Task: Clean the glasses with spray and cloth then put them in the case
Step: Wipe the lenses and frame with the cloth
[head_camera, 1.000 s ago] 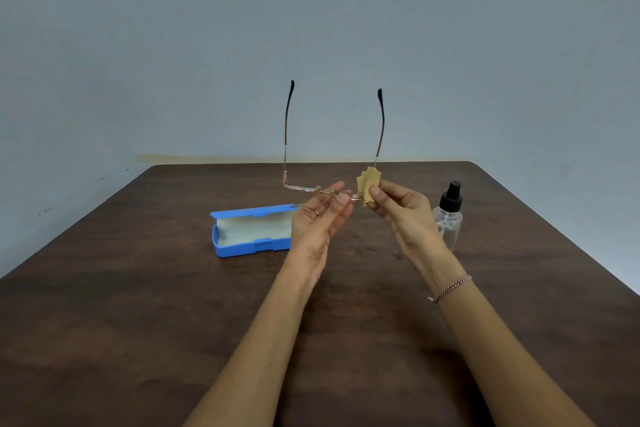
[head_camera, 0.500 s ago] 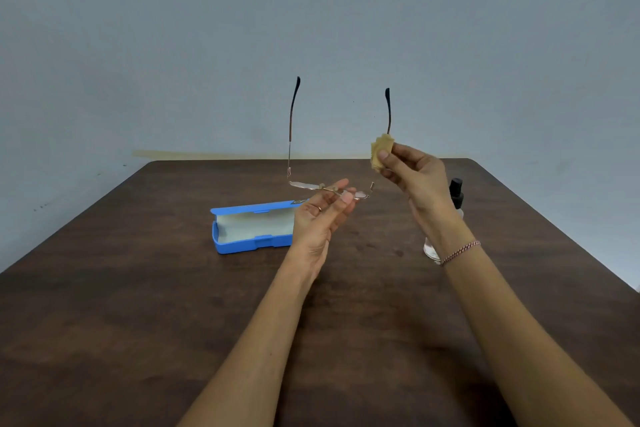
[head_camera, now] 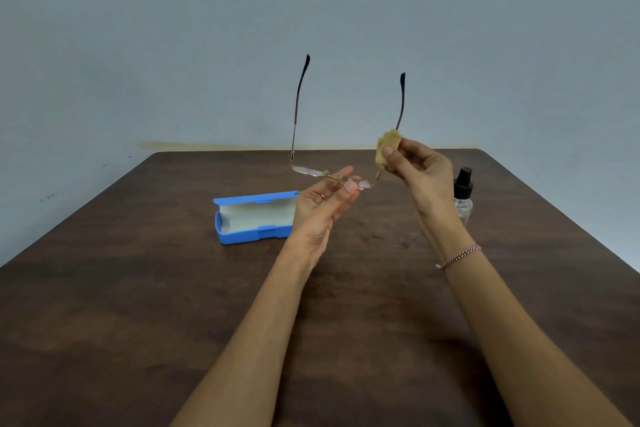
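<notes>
glasses [head_camera: 332,177] above open empty case [head_camera: 254,218]

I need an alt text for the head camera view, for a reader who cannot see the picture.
Two bare hands work above a dark wooden table: the left hand holds open glasses by the front, temples pointing up, while the right hand pinches a yellow cloth around the right temple. An open blue case and a spray bottle stand behind.
</notes>
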Tool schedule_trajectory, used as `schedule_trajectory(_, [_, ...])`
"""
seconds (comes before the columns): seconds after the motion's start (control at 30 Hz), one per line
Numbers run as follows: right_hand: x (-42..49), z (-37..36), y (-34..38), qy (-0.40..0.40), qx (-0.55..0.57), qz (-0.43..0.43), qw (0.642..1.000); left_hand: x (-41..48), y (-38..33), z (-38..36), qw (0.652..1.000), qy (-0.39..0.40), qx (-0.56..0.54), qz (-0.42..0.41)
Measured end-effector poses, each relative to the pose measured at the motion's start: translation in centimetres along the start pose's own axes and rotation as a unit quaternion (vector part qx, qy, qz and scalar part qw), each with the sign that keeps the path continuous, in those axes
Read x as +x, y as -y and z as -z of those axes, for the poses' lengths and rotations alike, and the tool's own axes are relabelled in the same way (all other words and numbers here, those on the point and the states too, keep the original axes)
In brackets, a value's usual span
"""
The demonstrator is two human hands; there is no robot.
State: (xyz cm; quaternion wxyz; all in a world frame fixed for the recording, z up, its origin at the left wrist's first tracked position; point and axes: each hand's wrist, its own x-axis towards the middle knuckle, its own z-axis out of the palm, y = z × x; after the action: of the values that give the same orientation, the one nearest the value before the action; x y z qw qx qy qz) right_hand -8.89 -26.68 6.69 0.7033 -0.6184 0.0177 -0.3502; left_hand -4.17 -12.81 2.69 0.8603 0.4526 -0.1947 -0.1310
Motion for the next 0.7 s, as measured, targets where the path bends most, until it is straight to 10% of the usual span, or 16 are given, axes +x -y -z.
schedule_trajectory(0.23, [-0.3,0.0,-0.4,0.121,-0.068,-0.050,0.989,0.4,-0.5,0.7,0.999,-0.020,-0.027,-0.001])
schedule_trajectory(0.7, [0.7,1.6,2.5,-0.075,0.047,0.099,0.991,0.1,-0.1,1.2,0.993,0.083,0.078,0.040])
